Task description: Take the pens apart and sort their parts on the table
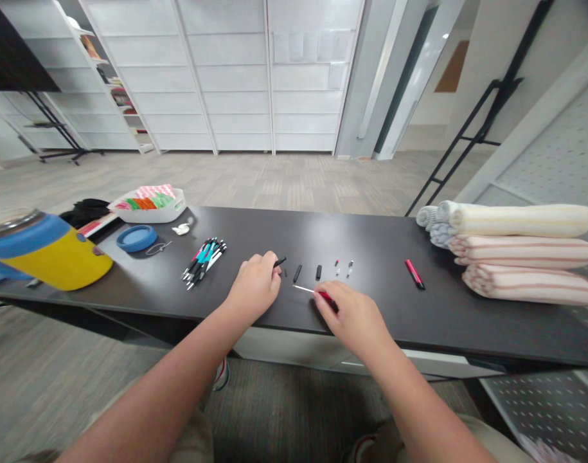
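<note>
— What is the left hand [254, 285] doing over the counter [448, 315]?

— It is hanging low near the front edge, knuckles up, with its grip closed on a small black pen part [279, 262] that is sticking out past the fingers.

— And the right hand [355, 319]?

— It is angling inward, its grip pinching a red pen barrel [328, 298], with a thin white refill [303, 289] pointing toward the left hand.

— What is lying around them?

— Two black pen pieces [297, 273] are sitting just ahead of the hands, a bundle of pens [204, 262] is lying farther left, and a red pen [414, 274] is lying farther right.
</note>
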`<state>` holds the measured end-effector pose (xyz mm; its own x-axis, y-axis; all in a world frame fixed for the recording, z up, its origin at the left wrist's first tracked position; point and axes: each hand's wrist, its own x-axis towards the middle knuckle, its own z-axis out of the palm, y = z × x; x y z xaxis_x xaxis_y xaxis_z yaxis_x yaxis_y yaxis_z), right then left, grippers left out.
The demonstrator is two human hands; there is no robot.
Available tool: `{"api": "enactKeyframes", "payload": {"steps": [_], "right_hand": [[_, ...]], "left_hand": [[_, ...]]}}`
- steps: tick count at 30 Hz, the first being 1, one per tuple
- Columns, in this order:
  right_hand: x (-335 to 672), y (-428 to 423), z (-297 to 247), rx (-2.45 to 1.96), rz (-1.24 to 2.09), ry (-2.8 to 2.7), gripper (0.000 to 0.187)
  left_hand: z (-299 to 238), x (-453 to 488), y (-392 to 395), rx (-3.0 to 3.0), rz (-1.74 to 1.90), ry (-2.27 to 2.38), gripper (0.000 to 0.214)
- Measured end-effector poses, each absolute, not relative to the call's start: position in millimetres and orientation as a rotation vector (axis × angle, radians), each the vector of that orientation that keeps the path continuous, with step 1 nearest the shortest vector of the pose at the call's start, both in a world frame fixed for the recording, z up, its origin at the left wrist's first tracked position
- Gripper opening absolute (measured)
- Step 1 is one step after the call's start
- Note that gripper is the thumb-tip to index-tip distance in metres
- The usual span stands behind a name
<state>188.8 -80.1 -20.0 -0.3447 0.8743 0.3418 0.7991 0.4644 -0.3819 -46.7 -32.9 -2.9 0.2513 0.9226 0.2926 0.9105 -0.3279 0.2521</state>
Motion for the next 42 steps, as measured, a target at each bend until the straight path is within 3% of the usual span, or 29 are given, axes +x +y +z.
{"api": "enactKeyframes", "payload": {"steps": [8, 13, 17, 23, 32, 42], "right_hand": [[189.4, -80.3, -18.7, -1.388, 0.214, -2.216, 0.019], [189.6, -81.0, -17.6, -1.349, 0.241, -2.249, 0.019], [190.0, -81.8, -17.3, -1.303, 0.26, -2.307, 0.021], [191.3, -81.5, -18.2, -1.354, 0.238, -2.239, 0.02], [189.7, -79.9, -22.0, -1.393, 0.203, -2.148, 0.018], [189.5, -81.3, -20.7, -1.411, 0.199, -2.158, 0.017]], "left_hand": [[2.3, -48.7, -41.4, 2.408, 0.781, 1.559, 0.004], [3.8, -44.2, -58.4, 2.499, 0.693, 1.261, 0.021], [1.1, -42.1, -64.4, 2.567, 0.634, 1.211, 0.006], [18.4, -72.6, -56.7, 2.579, 0.624, 1.324, 0.012], [21.0, -112.9, -56.2, 2.383, 0.549, 1.906, 0.026], [12.6, -92.5, -62.7, 2.476, 0.402, 1.812, 0.018]]}}
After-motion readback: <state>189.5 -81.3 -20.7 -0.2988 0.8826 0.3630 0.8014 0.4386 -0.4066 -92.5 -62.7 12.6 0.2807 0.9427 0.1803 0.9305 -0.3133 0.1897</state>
